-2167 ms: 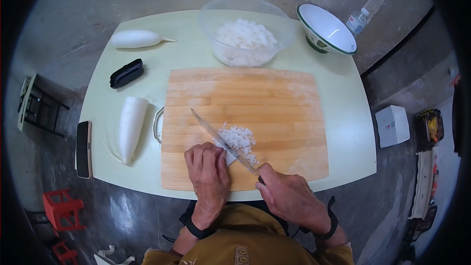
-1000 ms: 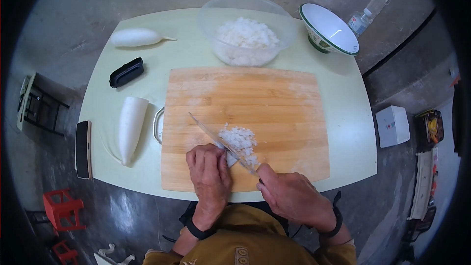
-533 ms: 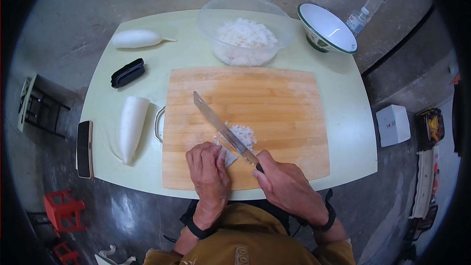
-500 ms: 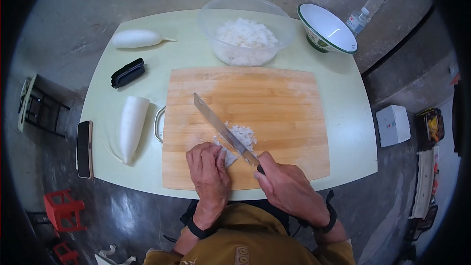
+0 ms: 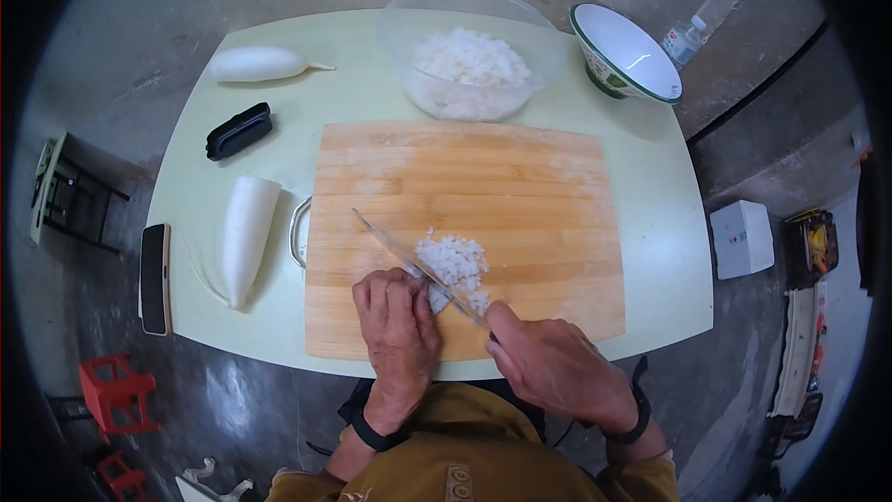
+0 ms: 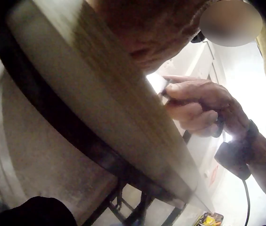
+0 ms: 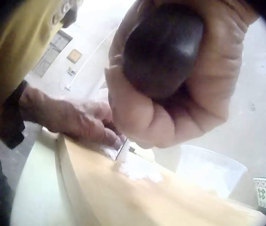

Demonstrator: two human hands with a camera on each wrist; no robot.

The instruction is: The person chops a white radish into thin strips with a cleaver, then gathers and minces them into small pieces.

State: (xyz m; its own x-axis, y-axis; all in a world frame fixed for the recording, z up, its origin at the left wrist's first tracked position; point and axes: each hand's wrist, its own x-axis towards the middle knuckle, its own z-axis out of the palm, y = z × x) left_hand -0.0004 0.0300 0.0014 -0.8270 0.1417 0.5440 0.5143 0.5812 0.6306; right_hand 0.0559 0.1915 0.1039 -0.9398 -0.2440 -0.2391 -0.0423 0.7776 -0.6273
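My right hand (image 5: 557, 360) grips a kitchen knife (image 5: 400, 251) by its dark handle (image 7: 163, 49). The blade slants across the wooden cutting board (image 5: 520, 186), its tip toward the far left. With fingers curled, my left hand (image 5: 400, 321) holds a piece of white radish (image 5: 438, 299) against the board, right beside the blade; most of that piece is hidden under the hand. A small heap of chopped radish (image 5: 455, 260) lies just past the blade. In the right wrist view the blade's edge stands down at the board between the left fingers and the heap.
Behind the board stands a clear plastic bowl (image 5: 469, 98) of chopped radish, with a green-rimmed bowl (image 5: 627, 51) to its right. A cut radish (image 5: 249, 242), a whole radish (image 5: 255, 64), a black case (image 5: 239, 132) and a phone (image 5: 155, 279) lie on the left.
The knife blade rose and swung clear of the radish piece about half a second ago and is now back down against it. The left hand has stayed nearly in place.
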